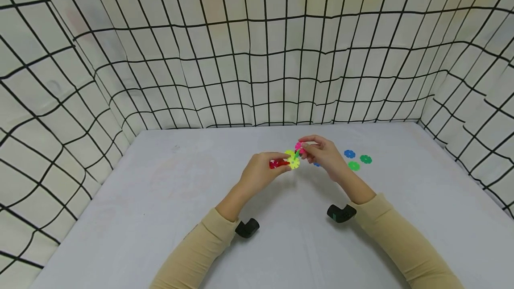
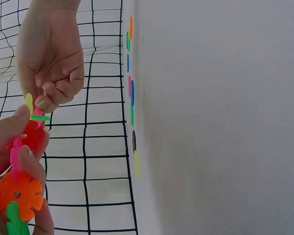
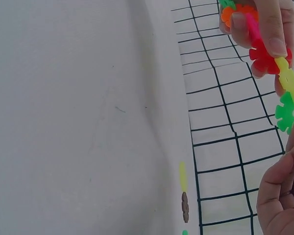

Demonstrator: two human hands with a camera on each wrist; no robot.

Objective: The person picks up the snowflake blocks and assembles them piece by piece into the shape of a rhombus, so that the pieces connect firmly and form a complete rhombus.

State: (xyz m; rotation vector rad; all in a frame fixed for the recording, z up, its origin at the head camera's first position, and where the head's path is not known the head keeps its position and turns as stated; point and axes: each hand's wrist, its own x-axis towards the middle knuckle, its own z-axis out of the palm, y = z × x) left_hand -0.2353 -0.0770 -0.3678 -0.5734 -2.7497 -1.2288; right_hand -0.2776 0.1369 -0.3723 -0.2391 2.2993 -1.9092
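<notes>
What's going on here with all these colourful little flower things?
A person's left hand grips a chain of notched discs, while the right hand pinches a pink disc by the green disc at the chain's end. I can't tell whether those two are joined. Loose discs, blue and green among them, lie on the table to the right.

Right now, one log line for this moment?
left hand: holds flower-disc chain | right hand: pinches pink disc beside chain's green disc | table: loose blue and green discs near right hand
</notes>
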